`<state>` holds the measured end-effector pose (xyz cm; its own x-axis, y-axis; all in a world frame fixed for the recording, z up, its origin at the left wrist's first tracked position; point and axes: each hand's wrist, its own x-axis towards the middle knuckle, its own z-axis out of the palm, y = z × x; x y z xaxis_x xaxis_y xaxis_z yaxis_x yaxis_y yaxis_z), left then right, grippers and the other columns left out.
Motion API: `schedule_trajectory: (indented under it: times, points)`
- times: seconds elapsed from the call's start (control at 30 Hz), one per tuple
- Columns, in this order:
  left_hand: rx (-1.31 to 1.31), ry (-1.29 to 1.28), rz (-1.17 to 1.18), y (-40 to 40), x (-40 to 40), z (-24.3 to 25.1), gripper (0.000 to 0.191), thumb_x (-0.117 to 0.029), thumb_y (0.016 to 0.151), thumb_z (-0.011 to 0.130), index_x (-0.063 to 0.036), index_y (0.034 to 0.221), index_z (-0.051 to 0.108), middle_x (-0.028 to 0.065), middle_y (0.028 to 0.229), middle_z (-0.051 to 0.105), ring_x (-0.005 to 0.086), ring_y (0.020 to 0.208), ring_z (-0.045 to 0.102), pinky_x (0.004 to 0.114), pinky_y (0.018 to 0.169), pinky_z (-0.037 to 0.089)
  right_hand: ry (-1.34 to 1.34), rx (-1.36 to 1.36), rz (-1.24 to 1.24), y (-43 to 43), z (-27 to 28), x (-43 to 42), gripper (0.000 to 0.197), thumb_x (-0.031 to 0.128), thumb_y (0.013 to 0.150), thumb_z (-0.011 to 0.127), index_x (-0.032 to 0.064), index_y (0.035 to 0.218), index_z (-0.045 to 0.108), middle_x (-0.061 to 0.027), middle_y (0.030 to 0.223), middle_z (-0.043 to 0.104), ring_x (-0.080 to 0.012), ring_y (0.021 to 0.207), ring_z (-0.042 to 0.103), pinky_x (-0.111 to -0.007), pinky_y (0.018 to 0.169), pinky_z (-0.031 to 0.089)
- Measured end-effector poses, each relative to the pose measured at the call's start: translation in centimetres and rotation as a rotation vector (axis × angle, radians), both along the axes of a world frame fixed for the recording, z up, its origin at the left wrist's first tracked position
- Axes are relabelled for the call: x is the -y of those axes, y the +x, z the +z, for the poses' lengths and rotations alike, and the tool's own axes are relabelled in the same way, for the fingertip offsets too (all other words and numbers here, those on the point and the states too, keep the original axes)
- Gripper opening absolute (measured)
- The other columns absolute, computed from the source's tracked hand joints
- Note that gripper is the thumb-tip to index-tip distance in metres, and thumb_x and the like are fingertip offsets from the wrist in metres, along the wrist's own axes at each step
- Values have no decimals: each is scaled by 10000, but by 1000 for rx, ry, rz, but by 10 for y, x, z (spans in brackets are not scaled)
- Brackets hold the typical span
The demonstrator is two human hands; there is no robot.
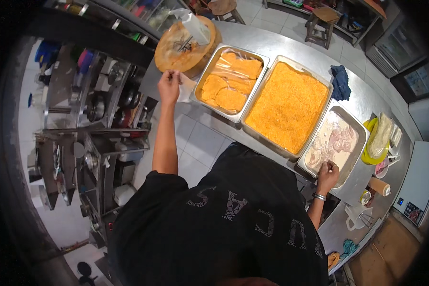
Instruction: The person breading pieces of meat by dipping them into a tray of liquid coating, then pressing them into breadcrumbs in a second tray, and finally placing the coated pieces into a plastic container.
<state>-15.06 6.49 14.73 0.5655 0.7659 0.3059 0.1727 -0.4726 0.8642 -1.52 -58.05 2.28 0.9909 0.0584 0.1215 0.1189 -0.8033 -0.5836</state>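
My left hand point(169, 85) pinches a thin translucent plastic sheet point(187, 88) beside the left steel pan. In that pan point(224, 116), flat breaded cutlets point(231, 100) lie partly under clear plastic film point(232, 68). A larger middle pan point(248, 125) is filled with orange breadcrumbs point(289, 103), with a shallow dip in them. My right hand point(327, 175) is at the near edge of the right steel pan point(357, 157), fingers bent over it. Raw meat pieces point(343, 139) sit there in pale, creamy liquid point(330, 119). Whether those fingers grip meat is hidden.
A round wooden chopping block point(168, 53) with a plastic bag point(196, 28) stands far left on the steel table point(257, 37). A dark blue cloth point(340, 82) lies behind the pans. Rightward are a yellow plate point(369, 155), a squeeze bottle point(378, 186) and a clear jug point(357, 217).
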Motion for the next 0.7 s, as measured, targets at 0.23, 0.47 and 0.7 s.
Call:
schedule_trajectory:
  times: [0.23,0.47,0.7]
  points:
    - [-201,281,-62,15,-12,67,196,-39,871,740,-6,1064,729,98,882,714,154,814,683,307,754,546,-1,24,-187,-1,-1,-5,285,257,880,749,0,1003,735,-146,913,713,-270,824,655,-397,778,522]
    - [-300,406,14,6,-74,23,255,-242,857,796,5,874,734,135,730,635,219,644,600,356,620,468,-144,8,-271,0,-4,-14,320,254,868,741,-13,1045,732,-184,971,715,-324,882,667,-431,819,524]
    - [-204,144,-5,-5,-88,-35,340,-293,908,750,17,799,666,117,672,578,205,596,530,361,591,429,-240,49,-292,-3,-6,-12,356,313,866,754,-1,1035,737,-185,973,716,-322,874,671,-440,813,525]
